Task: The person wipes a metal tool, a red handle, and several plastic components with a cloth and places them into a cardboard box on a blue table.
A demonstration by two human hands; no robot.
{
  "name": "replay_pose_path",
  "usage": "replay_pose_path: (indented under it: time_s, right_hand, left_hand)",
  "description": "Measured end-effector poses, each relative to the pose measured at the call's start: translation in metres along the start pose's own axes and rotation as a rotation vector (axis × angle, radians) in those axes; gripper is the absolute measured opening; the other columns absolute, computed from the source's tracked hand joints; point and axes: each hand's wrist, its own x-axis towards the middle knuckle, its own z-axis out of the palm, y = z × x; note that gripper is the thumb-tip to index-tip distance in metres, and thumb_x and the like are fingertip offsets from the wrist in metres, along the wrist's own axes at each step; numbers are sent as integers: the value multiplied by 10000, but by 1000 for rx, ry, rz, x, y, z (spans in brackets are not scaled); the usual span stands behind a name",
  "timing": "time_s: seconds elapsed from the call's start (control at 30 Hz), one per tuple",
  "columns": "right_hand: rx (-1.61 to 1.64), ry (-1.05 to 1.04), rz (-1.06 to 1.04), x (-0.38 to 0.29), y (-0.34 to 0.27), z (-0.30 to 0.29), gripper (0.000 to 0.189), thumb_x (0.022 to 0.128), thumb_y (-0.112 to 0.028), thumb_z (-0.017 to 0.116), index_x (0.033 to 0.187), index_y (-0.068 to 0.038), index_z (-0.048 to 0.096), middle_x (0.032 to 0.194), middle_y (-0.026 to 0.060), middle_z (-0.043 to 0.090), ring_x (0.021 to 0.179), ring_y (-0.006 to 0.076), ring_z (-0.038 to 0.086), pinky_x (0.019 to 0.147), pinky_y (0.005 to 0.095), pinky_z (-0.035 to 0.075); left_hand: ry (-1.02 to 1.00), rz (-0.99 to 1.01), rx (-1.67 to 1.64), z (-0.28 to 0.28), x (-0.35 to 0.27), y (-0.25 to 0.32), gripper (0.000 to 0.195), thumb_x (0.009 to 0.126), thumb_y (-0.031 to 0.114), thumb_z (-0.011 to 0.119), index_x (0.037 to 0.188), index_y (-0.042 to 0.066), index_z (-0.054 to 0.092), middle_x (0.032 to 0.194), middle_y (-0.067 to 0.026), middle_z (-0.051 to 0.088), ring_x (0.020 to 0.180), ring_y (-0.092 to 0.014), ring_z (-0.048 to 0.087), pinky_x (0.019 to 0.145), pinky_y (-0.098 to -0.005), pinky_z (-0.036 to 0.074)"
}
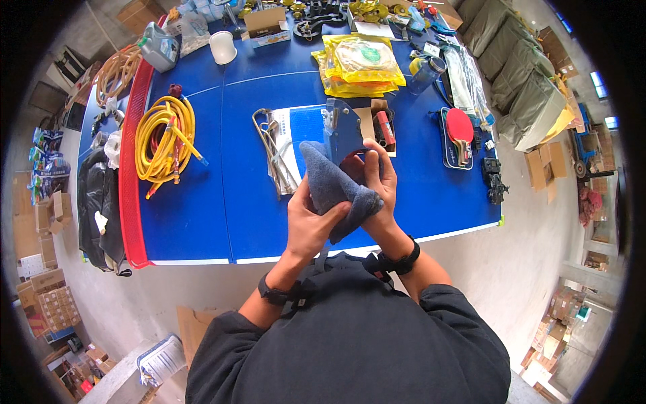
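My left hand grips a blue-grey cloth, its thumb lying across the front. The cloth is folded against a dark blue flat tool or part with a metal fitting near its upper left. My right hand holds the curved loop of this blue thing at its right side, fingers around the edge. The cloth hides its lower part, so its exact kind is unclear. Behind it lie a blue-and-white packet with bent metal rods and a small open cardboard box holding a red item.
On the blue table-tennis table, a coiled yellow hose lies left beside the red net. Yellow packages, a clear bottle and a white cup stand farther back. A red paddle rests at the right.
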Motion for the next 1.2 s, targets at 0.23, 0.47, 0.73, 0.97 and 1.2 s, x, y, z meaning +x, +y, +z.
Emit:
replay_pose_path:
  time_s: [0.23,0.47,0.73,0.97,1.2]
  right_hand:
    - [-159,-99,87,14,1,-33,411,1285,-273,551,1548,20,664,1357,101,785,1232,151,742,1113,314,586]
    - [-315,-186,63,3,-38,-18,671,1202,-367,702,1678,41,463,1512,163,672,1372,198,679,1204,363,537]
    - [-155,-34,219,-4,-50,-6,651,1171,-305,774,1639,22,462,1492,157,676,1346,199,690,1178,378,565]
    - [-104,-6,244,-13,-53,-6,783,1142,-473,796,1621,13,411,1458,163,659,1328,203,703,1121,402,618]
    - [-110,13,219,-19,-53,-5,774,1157,-484,771,1627,24,425,1463,162,654,1314,187,699,1094,375,623]
  left_hand:
    - [72,44,-15,-18,0,-9,990,831,-43,1040,1669,-35,515,1358,-164,811,1195,-254,828,1048,-383,696]
    - [68,144,252,-9,-8,-5,520,968,9,962,1430,-54,732,1279,-106,838,1154,-164,787,1015,-322,640]
    - [-3,293,257,-51,0,-26,230,1095,106,828,1297,4,783,1166,-34,811,1027,-154,753,910,-342,616]
    - [124,98,-26,-91,0,-34,381,1185,241,730,1467,-10,682,1317,-122,820,1148,-214,812,1042,-370,645]
    - [261,-36,-46,-85,2,-7,410,1228,282,650,1524,-2,648,1362,-131,814,1192,-231,813,1072,-378,641]
